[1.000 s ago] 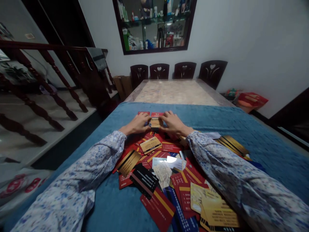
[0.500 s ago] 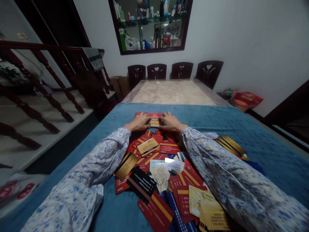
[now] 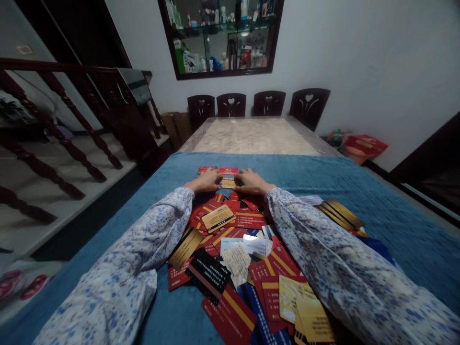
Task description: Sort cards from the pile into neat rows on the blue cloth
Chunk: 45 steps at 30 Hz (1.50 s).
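Both of my hands are over the far side of a card pile, with a gold card (image 3: 227, 183) between them. My left hand (image 3: 205, 181) has its fingers bent at the card's left edge. My right hand (image 3: 253, 182) grips the right edge, thumb and fingers close together. Just beyond the gold card lies a red card (image 3: 229, 170), and a second red card (image 3: 206, 169) shows past my left fingers. Nearer to me spreads a loose heap of red cards (image 3: 249, 220), with a black card (image 3: 208, 274), a gold-toned card (image 3: 218, 219) and a crumpled paper slip (image 3: 237, 263) among them.
Right of my right sleeve lie fanned gold-and-black cards (image 3: 339, 215) and white slips (image 3: 309, 200). A blue cloth (image 3: 323, 175) covers the near part of the table (image 3: 251, 136). Dark chairs (image 3: 232, 104) stand at the far end, a wooden railing (image 3: 72, 139) on the left.
The gold card sits slightly nearer to me, showing more of the red card beyond it. Both hands have shifted a little with it. The view has moved slightly.
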Motion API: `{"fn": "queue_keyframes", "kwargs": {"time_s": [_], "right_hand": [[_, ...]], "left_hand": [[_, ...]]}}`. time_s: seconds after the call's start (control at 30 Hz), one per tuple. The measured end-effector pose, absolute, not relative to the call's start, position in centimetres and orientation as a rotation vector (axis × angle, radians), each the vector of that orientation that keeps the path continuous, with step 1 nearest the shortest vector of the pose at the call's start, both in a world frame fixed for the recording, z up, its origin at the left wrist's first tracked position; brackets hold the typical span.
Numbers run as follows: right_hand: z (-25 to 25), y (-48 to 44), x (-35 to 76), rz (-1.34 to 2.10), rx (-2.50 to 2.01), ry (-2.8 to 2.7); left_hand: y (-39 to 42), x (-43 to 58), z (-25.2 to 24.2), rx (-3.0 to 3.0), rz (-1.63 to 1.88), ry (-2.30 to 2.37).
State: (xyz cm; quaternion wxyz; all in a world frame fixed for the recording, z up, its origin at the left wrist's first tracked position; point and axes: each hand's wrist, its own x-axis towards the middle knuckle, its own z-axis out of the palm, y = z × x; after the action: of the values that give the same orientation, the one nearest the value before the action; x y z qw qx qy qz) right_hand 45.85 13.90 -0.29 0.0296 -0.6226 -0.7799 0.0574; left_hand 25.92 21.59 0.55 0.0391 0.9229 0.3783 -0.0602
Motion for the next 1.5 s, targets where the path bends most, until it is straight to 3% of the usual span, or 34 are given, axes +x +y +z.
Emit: {"fn": "queue_keyframes", "kwargs": {"time_s": [0.67,1.5], "right_hand": [[-0.3,13.1,46.5,0.142,-1.921,-2.428],[0.5,9.9,49.3,0.012,-2.042,-2.384]], "left_hand": [[20.6,26.4,0.5,2.818,-0.141,1.204],[14.2,29.8,0.1,2.991,0.094,0.622]]}}
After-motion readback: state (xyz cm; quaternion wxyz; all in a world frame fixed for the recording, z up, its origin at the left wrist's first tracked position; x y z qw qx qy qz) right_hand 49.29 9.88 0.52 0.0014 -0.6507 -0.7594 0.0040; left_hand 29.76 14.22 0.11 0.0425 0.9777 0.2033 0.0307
